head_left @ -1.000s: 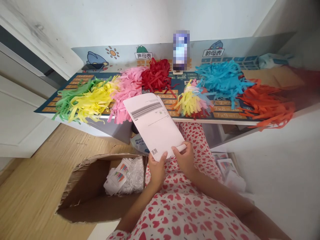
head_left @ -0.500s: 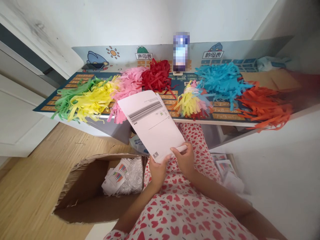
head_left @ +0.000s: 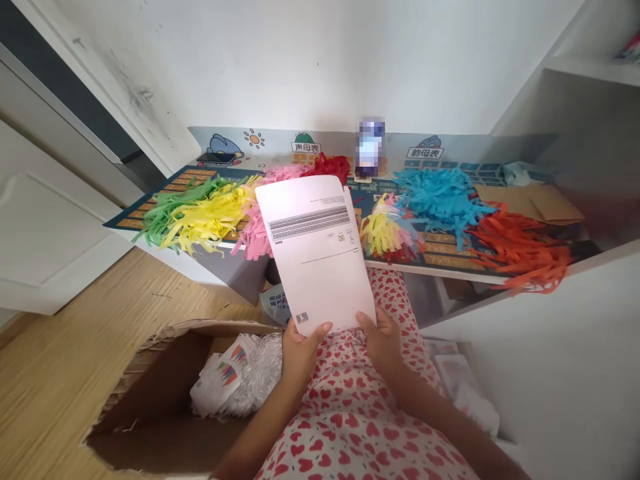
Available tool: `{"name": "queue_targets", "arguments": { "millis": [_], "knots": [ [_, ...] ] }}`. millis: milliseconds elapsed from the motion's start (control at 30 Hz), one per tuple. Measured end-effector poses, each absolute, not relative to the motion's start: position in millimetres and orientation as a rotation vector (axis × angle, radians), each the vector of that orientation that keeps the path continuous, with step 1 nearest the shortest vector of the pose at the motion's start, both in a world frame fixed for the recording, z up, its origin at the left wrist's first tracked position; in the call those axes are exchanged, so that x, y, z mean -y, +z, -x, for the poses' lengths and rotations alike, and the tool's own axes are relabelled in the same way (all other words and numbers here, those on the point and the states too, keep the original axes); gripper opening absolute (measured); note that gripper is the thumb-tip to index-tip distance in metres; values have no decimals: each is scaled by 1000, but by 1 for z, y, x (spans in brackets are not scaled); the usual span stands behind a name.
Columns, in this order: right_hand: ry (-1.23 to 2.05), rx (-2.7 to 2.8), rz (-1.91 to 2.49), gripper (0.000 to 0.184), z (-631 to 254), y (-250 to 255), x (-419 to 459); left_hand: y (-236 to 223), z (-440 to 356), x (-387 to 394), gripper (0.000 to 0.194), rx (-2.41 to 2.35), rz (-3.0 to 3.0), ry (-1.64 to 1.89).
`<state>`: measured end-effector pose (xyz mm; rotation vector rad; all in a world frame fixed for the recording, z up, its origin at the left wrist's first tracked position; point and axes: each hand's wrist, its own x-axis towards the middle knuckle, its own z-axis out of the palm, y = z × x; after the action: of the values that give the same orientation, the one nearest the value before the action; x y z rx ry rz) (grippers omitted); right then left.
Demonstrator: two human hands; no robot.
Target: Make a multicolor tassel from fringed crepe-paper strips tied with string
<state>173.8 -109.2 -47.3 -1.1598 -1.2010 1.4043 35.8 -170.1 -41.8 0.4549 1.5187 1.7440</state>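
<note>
Bright crepe-paper fringes (head_left: pixel 205 217) lie heaped along a printed table (head_left: pixel 125 224) in a narrow white room. The left hand (head_left: pixel 300 357) and right hand (head_left: pixel 383 340) each pinch the bottom edge of a thin paper sheet (head_left: pixel 315 253), printed with what looks like a barcode and held above a cardboard box (head_left: pixel 150 373). A slackened pinch could drop the limp sheet onto the crinkly plastic wrap (head_left: pixel 253 377) in the box.

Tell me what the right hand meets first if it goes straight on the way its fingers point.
The printed white sheet, whose lower edge the right hand grips, so contact is immediate.
</note>
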Motion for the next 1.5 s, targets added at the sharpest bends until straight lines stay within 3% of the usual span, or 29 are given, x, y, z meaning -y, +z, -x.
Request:
{"name": "queue_targets", "arguments": {
  "millis": [167,433,633,933,1033,1167,1233,1300,1367,1500],
  "knots": [
    [1361,1120,1058,29,-171,-44,114,-38,-41,166,49,-1155,-307,1822],
    [1562,1121,990,36,-188,-37,110,-1,-30,136,39,-1144,-517,1728],
    [1471,1017,926,39,-186,-32,117,24,-60,114,42,-1131,-650,1773],
    [1460,742,957,39,-178,-46,122,20,-102,114,47,-1217,-790,1514],
    [1552,895,909,45,-182,-33,125,25,-92,110,48,-1340,-992,1453],
    [1826,1594,718,45,-225,17,130,59,-55,100,46,-1578,-1673,1316],
    [1610,1893,585,28,-252,53,126,81,-41,96,45,-1591,-2075,1108],
    [1152,1886,682,14,-270,85,113,101,-35,95,42,-1503,-2392,887],
    [834,1783,837,28,-275,108,92,117,-37,95,40,-1390,-2598,712],
    [913,1877,818,14,-265,117,57,138,-46,97,38,-1241,-2748,477]
  ]
}}
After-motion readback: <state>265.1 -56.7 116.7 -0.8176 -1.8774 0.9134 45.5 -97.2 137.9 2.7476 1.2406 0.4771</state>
